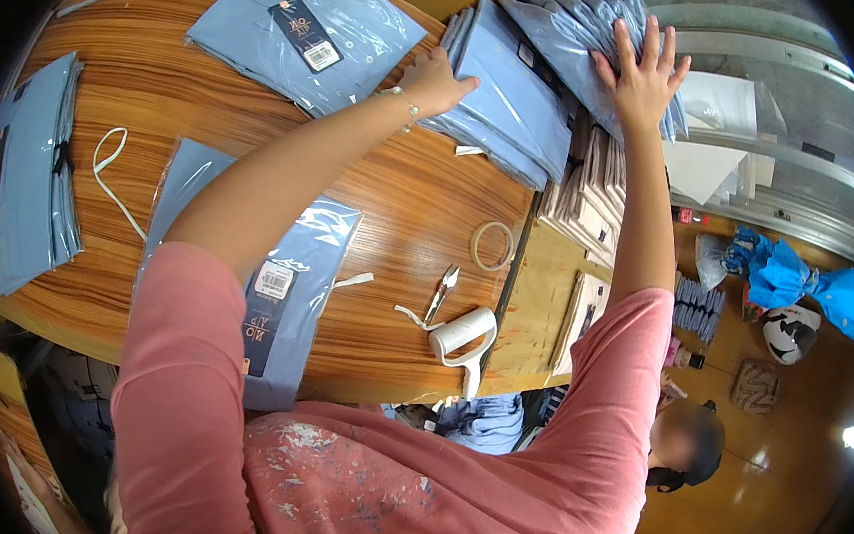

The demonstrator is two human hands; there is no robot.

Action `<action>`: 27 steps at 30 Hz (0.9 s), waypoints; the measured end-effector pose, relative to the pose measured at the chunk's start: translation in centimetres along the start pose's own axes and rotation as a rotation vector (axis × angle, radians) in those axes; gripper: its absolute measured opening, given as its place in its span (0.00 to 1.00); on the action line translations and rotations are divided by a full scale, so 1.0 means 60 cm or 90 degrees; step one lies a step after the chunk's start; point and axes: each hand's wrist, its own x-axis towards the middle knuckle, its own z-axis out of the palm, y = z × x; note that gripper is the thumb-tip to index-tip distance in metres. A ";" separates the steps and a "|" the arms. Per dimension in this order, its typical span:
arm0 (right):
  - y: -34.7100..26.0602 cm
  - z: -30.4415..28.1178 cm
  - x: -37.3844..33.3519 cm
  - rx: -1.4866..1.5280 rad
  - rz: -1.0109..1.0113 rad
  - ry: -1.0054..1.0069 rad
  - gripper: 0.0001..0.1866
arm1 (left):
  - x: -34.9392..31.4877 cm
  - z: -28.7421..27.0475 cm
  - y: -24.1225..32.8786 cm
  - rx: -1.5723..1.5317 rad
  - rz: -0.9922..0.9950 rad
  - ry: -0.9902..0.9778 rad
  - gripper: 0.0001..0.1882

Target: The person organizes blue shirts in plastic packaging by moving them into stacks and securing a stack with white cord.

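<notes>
My left hand (436, 84) touches the near-left corner of a stack of folded light-blue garments (513, 89) in clear plastic bags. Its thumb stands apart from its bent fingers. With fingers spread, my right hand (645, 74) rests on a second pile of bagged blue garments (584, 29), which leans against the first on its right. Left of my left hand lies another bagged blue garment (264, 39) with a dark hang tag (305, 34). Below my left forearm, a narrower bagged garment (295, 307) lies partly hidden by the arm.
More bagged garments (35, 187) lie at the table's left edge. A tape roll (477, 251), thread snips (441, 291) and a white lint roller (462, 334) are near the right edge. Paler folded packs (592, 194) stand beside the table. Another person (687, 442) is at lower right.
</notes>
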 end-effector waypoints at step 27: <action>-0.062 -0.084 -0.044 0.352 0.115 -0.050 0.27 | 0.023 0.072 0.156 -0.815 -0.002 -0.358 0.25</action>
